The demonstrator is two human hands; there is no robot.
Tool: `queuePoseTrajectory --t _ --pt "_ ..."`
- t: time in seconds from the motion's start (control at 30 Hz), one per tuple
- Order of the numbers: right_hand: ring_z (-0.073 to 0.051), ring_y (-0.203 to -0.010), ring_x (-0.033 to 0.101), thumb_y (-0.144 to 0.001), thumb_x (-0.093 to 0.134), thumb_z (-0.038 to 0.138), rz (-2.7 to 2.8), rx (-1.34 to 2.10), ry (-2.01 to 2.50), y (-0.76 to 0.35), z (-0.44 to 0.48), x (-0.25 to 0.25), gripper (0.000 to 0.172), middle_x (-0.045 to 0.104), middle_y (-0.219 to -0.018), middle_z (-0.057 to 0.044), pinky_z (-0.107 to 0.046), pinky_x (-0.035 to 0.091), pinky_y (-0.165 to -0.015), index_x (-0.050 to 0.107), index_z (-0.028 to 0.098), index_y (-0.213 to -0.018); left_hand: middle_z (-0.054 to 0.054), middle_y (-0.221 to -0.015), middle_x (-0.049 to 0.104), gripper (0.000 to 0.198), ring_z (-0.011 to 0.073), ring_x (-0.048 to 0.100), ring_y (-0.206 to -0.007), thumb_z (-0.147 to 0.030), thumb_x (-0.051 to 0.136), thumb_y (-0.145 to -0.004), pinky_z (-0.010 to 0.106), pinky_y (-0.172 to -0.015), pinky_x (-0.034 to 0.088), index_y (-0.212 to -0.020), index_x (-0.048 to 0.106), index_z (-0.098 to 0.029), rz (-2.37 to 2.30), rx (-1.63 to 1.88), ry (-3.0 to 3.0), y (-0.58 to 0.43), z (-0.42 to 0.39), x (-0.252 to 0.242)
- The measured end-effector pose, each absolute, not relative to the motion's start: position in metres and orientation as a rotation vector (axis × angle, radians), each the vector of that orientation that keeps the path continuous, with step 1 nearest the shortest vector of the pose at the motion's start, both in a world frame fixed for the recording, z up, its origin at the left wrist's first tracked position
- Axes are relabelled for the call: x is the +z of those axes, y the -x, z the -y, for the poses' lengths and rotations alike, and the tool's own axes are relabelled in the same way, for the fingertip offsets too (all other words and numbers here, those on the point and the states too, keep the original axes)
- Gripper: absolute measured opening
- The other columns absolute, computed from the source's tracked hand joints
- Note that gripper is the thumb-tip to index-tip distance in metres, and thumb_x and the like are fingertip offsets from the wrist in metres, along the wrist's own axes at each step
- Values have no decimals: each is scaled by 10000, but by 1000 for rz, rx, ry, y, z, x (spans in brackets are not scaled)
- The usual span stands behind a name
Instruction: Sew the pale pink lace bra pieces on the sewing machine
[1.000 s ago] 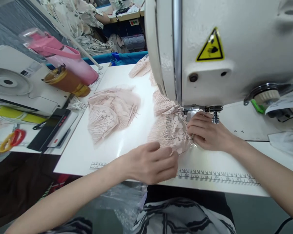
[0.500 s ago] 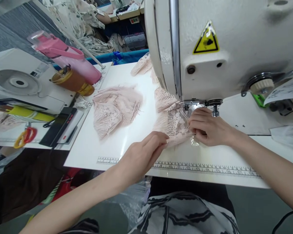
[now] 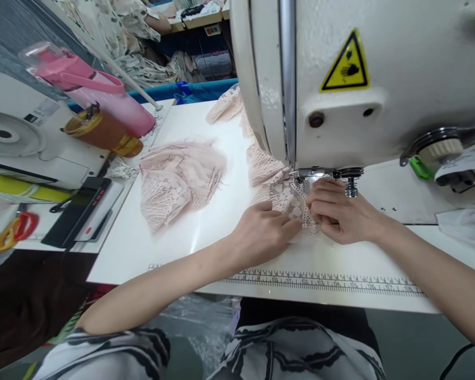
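White desk [image 3: 174,248] spreads out below the big sewing machine [image 3: 380,79], and right at the presser foot [image 3: 306,177] lies the pink lace piece [image 3: 288,203]. The left hand [image 3: 261,235] pinches its near edge, fingers curled tight. The right hand [image 3: 340,216] grips the same lace, fingers bent, very near the foot. I'd worry about a fingertip getting caught there, or the loose fringe snagging. 1 spare lace piece [image 3: 178,179] sits apart, leftward. Beyond it lean a pink bottle [image 3: 98,95] and a brown cup [image 3: 98,132], both lidded, contents hidden.

free: table [image 3: 134,248] left of lace pile [image 3: 178,179] | blocked: machine head [image 3: 399,68] overhead, right
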State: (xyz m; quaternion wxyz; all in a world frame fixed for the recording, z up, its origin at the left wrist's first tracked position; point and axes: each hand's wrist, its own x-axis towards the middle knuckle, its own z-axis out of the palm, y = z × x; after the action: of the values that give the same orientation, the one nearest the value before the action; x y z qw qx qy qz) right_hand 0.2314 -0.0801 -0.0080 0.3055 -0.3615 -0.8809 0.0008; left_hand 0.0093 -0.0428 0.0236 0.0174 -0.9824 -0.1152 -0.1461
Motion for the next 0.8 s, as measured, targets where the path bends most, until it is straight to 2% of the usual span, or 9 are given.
queuePoseTrajectory --t 0.1,0.3,0.43,0.53,0.7,0.8 --pt "-170 -813 473 -668 400 59 2344 58 943 -232 79 -6 178 570 -790 -17 -308 378 -689 436 216 -744 -60 -467 485 176 104 422 -416 -52 454 -786 266 -493 281 -717 559 -175 288 -504 2980 -10 42 23" --pt "-189 -898 515 -654 436 69 2438 186 953 -229 79 -5 303 577 -969 -54 -419 419 -897 452 202 -927 -47 -528 538 123 94 455 -451 -145 470 -808 253 -497 293 -726 557 -172 361 -414 3105 -1 41 34" --pt "-170 -857 531 -704 466 74 2426 101 920 -227 80 -7 231 590 -880 -8 -403 441 -879 463 216 -886 -32 -583 532 114 104 405 -439 -205 447 -765 266 -465 268 -737 553 -172 365 -375 3128 1 43 40" --pt "-160 -815 527 -727 469 77 2403 94 888 -226 79 -6 191 584 -819 6 -396 458 -853 463 222 -851 -15 -648 540 100 103 374 -455 -156 430 -744 266 -447 246 -706 522 -169 323 -419 3080 -2 44 43" --pt "-135 -746 516 -738 478 51 2375 57 859 -224 79 -2 173 571 -745 24 -394 466 -913 451 222 -750 7 -680 559 217 143 498 -648 -53 426 -859 274 -582 357 -685 486 -168 253 -627 2898 -12 39 37" --pt "-122 -701 498 -730 443 6 2365 33 845 -222 80 0 225 530 -670 43 -370 468 -922 425 227 -692 -13 -613 501 235 129 450 -580 -52 427 -884 267 -542 322 -685 461 -172 222 -719 2868 -15 38 29"
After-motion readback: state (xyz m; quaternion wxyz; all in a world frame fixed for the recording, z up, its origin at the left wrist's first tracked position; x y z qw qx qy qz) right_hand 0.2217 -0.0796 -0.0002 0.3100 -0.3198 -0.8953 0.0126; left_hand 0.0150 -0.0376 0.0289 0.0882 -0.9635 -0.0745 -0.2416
